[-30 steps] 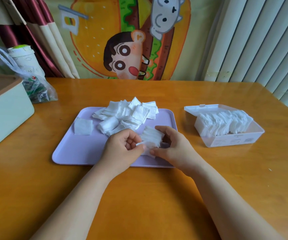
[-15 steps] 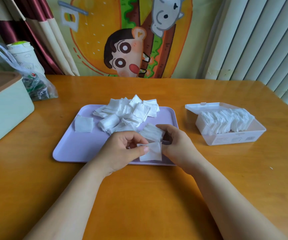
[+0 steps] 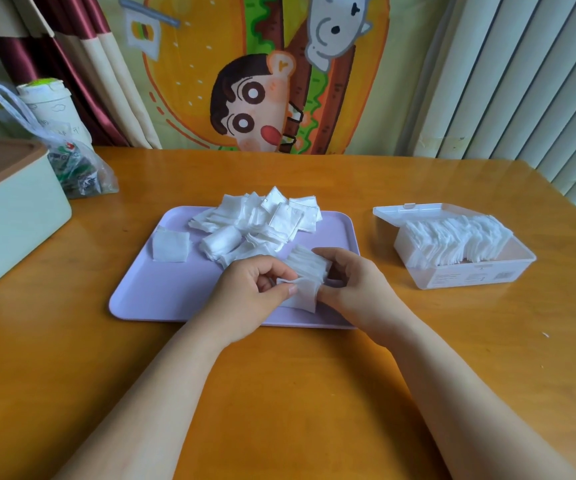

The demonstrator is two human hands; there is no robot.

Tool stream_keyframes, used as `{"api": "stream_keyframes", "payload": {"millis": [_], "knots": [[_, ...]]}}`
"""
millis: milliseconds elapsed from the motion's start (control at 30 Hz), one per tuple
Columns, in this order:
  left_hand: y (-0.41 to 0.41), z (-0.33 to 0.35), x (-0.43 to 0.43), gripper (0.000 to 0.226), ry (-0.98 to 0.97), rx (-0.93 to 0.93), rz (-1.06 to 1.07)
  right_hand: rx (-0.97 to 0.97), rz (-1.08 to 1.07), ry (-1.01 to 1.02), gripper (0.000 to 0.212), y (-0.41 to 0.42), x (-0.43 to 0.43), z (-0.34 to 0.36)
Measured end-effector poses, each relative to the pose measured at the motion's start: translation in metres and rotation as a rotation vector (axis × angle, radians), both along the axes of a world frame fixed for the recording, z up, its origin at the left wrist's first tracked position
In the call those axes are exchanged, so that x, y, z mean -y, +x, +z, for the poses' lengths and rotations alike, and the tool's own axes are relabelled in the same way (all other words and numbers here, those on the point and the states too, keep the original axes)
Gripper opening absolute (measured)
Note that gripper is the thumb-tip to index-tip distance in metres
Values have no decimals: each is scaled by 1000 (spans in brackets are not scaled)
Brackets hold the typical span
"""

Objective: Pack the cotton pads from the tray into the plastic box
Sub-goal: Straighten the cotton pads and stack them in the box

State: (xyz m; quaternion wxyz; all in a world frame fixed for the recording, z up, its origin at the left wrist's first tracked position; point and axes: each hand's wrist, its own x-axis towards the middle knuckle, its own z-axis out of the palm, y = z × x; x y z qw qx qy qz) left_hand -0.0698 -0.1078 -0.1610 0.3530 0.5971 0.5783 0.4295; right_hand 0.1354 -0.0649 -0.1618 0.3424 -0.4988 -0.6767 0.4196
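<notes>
Right hand [image 3: 359,289] gripping pads [image 3: 309,266], plastic box [image 3: 470,277] part-filled

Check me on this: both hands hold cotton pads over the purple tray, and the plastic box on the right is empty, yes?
Not empty. The head view shows the plastic box already holding a row of white pads. The rest stands: the left hand and right hand hold cotton pads over the purple tray.

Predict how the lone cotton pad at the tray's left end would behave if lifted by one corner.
The lone pad would probably flop: the pinched pad in the left hand bends and droops. It is likely very light, looking thin. Pushed, it may slide or crumple rather than roll, lying flat on the smooth tray.
</notes>
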Motion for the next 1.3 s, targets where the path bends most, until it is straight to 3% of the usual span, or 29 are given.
{"api": "stream_keyframes", "payload": {"millis": [767, 867, 967, 1167, 1300], "knots": [[7, -2, -2, 20, 130, -101, 64, 4, 60, -4, 53, -1, 4, 4], [8, -4, -2, 22, 143, -115, 93, -59, 121, -75, 70, 1, 6, 5], [9, -4, -2, 25, 145, -108, 119, 21, 128, -55, 85, -2, 11, 6], [4, -3, -2, 25, 99, -31, 114, -11, 24, 28, 47, -8, 12, 4], [3, -2, -2, 38, 67, 26, 82, -61, 37, -33, 45, -5, 12, 7]]}}
